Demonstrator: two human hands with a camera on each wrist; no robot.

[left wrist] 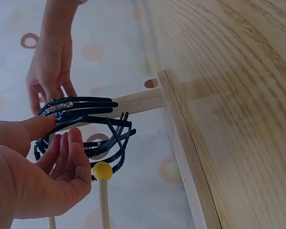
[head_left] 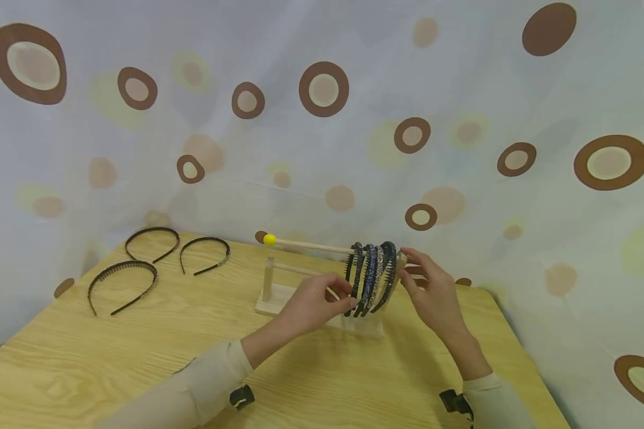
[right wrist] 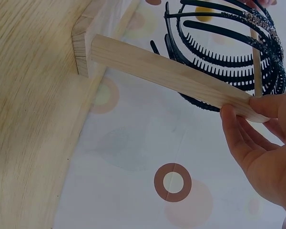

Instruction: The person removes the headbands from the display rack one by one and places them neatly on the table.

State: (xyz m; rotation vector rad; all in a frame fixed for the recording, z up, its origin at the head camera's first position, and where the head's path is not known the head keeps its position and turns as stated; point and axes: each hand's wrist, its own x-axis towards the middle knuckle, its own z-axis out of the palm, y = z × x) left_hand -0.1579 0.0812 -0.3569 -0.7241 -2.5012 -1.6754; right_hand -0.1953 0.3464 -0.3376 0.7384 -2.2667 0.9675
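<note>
Several black headbands [head_left: 372, 277], some with glittery dark-blue and silver coverings and comb teeth, hang bunched at the right end of a wooden rod on a stand. My left hand [head_left: 322, 301] holds the nearest headband at the left side of the bunch; in the left wrist view its thumb lies on the band and its other fingers curl below. At the stand's right end, my right hand [head_left: 432, 292] pinches the top of the upright wooden post [right wrist: 157, 71] between thumb and fingers. A yellow ball [head_left: 269, 239] caps the rod's free left end.
Three loose black headbands [head_left: 122, 286] lie on the left of the wooden table [head_left: 193, 357]. The stand's base [head_left: 268, 304] rests on the tabletop. Behind it hangs a white sheet [head_left: 279, 47] patterned with brown circles, close to the table's back edge.
</note>
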